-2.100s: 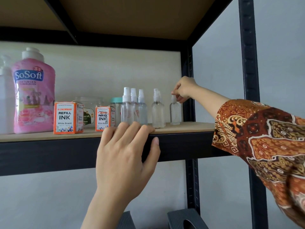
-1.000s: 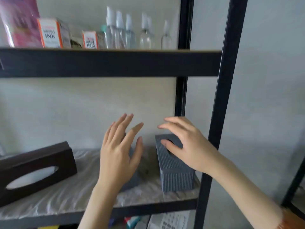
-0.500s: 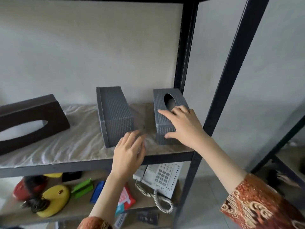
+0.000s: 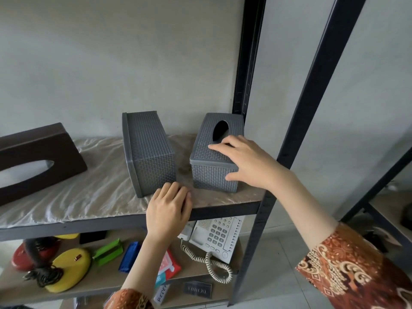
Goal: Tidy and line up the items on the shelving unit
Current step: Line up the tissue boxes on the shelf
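Observation:
Two grey woven tissue boxes stand on the middle shelf (image 4: 93,197). The left grey box (image 4: 148,152) lies on its side. The right grey box (image 4: 214,157) sits upright with its oval slot up. My right hand (image 4: 247,163) grips the right box's front right corner, fingers on top and thumb on the front face. My left hand (image 4: 168,210) rests with loosely bent fingers on the shelf's front edge, just below the left box's front corner. A dark brown tissue box (image 4: 38,157) lies at an angle on the shelf's left.
A crumpled plastic sheet covers the middle shelf. Black uprights (image 4: 247,63) frame the right side. The lower shelf holds a white desk phone (image 4: 219,235) with a coiled cord, a yellow disc (image 4: 69,264), a red object (image 4: 29,255), green and blue items and small packets.
My view dropped from the upper shelf with spray bottles to the middle shelf. My right hand left a bottle and now grips the right grey box. My left hand came down to this shelf's edge.

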`<state>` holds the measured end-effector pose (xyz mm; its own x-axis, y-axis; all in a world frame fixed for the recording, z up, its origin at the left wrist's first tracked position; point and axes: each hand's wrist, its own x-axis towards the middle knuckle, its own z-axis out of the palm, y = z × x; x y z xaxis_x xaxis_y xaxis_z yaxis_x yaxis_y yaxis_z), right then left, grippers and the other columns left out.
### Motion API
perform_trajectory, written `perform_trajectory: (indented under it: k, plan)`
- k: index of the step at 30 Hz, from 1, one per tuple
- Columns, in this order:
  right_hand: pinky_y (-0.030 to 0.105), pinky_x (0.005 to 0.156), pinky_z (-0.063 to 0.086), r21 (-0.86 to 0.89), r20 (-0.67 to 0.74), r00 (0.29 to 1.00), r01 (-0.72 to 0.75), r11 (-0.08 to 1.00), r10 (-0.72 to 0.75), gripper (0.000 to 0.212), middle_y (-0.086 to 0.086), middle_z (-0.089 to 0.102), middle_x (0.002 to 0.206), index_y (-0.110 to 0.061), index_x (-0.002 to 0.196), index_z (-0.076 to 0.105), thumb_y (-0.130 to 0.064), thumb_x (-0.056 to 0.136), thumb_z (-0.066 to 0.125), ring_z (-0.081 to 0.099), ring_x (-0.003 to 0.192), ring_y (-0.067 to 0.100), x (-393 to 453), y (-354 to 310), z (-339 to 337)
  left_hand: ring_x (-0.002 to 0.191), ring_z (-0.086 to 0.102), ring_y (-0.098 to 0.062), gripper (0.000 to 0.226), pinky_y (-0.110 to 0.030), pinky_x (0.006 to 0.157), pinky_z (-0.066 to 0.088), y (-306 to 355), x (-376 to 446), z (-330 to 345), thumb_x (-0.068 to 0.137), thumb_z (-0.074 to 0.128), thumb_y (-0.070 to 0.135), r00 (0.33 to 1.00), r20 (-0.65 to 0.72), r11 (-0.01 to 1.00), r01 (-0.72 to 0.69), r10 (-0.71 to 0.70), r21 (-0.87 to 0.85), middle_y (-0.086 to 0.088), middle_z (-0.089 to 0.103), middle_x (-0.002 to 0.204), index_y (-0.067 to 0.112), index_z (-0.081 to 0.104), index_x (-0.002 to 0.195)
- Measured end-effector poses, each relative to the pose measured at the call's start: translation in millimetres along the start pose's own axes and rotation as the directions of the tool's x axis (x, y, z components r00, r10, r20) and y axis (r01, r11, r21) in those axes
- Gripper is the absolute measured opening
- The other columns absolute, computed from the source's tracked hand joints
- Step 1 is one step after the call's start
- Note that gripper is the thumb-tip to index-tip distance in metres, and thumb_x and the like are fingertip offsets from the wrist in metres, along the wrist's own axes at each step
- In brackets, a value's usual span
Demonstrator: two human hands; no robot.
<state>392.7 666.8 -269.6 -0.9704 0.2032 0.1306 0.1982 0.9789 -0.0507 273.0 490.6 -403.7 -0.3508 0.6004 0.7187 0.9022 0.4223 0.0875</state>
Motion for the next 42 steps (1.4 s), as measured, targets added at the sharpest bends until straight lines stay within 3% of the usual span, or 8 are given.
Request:
perform_trajectory:
  k: [8,13,18,21,25,31,39,42]
  plan:
    - [0.041,0.105,0.027,-0.146,-0.161,0.986,-0.058,0.988,0.034,0.081,0.001,0.044,0.126,-0.033,0.146,0.032,-0.059,0.076,0.061,0.034,0.119,0.024,23,-17,16,0.072,0.051,-0.02,0.022,-0.031,0.064,0.041,1,0,2,0.093,0.048,0.019,1.0,-0.012,1.0,0.001,-0.001,0.004,-0.001,0.058,0.08,0.011,0.064,0.08]
    - [0.043,0.099,0.032,-0.134,-0.236,0.96,-0.187,0.973,0.152,0.079,0.01,0.041,0.133,-0.023,0.145,0.032,-0.058,0.08,0.058,0.031,0.125,0.03,33,-33,27,0.072,0.05,-0.02,0.023,-0.031,0.064,0.04,1,-1,2,0.094,0.047,0.02,1.0,0.0,1.0,-0.002,0.002,0.01,-0.002,0.057,0.079,0.011,0.062,0.079]
    - [0.049,0.116,0.016,-0.057,-0.053,0.997,-0.052,0.997,0.049,0.095,0.007,0.033,0.146,-0.03,0.15,0.019,-0.048,0.074,0.073,0.022,0.14,0.028,18,-3,14,0.073,0.049,-0.019,0.022,-0.03,0.065,0.039,2,1,1,0.094,0.048,0.02,1.0,0.004,1.0,0.004,-0.004,0.005,0.0,0.057,0.08,0.012,0.062,0.079]
    - [0.042,0.111,0.023,-0.037,-0.153,0.988,-0.037,0.999,0.03,0.086,0.002,0.046,0.129,-0.031,0.145,0.034,-0.048,0.071,0.075,0.039,0.123,0.023,16,4,15,0.072,0.05,-0.019,0.021,-0.03,0.064,0.04,3,1,0,0.093,0.05,0.019,1.0,-0.002,1.0,0.022,-0.022,0.004,0.0,0.057,0.079,0.012,0.062,0.078]
    - [0.04,0.102,0.029,-0.037,-0.236,0.967,-0.11,0.993,0.098,0.084,0.003,0.048,0.121,-0.03,0.145,0.035,-0.059,0.072,0.068,0.039,0.115,0.024,24,-5,31,0.073,0.05,-0.018,0.022,-0.03,0.064,0.041,3,-1,1,0.093,0.048,0.02,0.999,0.015,0.999,0.035,-0.035,-0.009,0.0,0.058,0.08,0.012,0.063,0.079]
    - [0.043,0.099,0.031,-0.055,-0.373,0.919,-0.16,0.986,0.128,0.078,0.004,0.051,0.123,-0.026,0.142,0.042,-0.058,0.074,0.067,0.043,0.114,0.027,45,-19,52,0.072,0.049,-0.018,0.021,-0.03,0.065,0.041,3,0,-1,0.093,0.047,0.02,0.998,0.041,0.998,0.043,-0.042,-0.035,0.001,0.056,0.08,0.013,0.062,0.081]
    - [0.043,0.1,0.029,-0.048,-0.38,0.909,-0.205,0.978,0.171,0.071,0.007,0.048,0.129,-0.024,0.141,0.04,-0.052,0.08,0.065,0.04,0.12,0.029,65,-36,58,0.072,0.048,-0.017,0.022,-0.03,0.064,0.042,4,1,-4,0.094,0.046,0.022,0.996,0.076,0.996,0.054,-0.049,-0.065,0.002,0.055,0.079,0.014,0.061,0.08]
    - [0.045,0.1,0.031,-0.033,-0.399,0.904,-0.182,0.983,0.155,0.067,0.01,0.05,0.128,-0.02,0.136,0.047,-0.045,0.079,0.07,0.044,0.119,0.03,67,-42,61,0.074,0.05,-0.014,0.019,-0.032,0.065,0.045,3,1,-13,0.094,0.047,0.022,0.99,0.137,0.98,0.06,-0.034,-0.191,0.005,0.056,0.082,0.015,0.062,0.084]
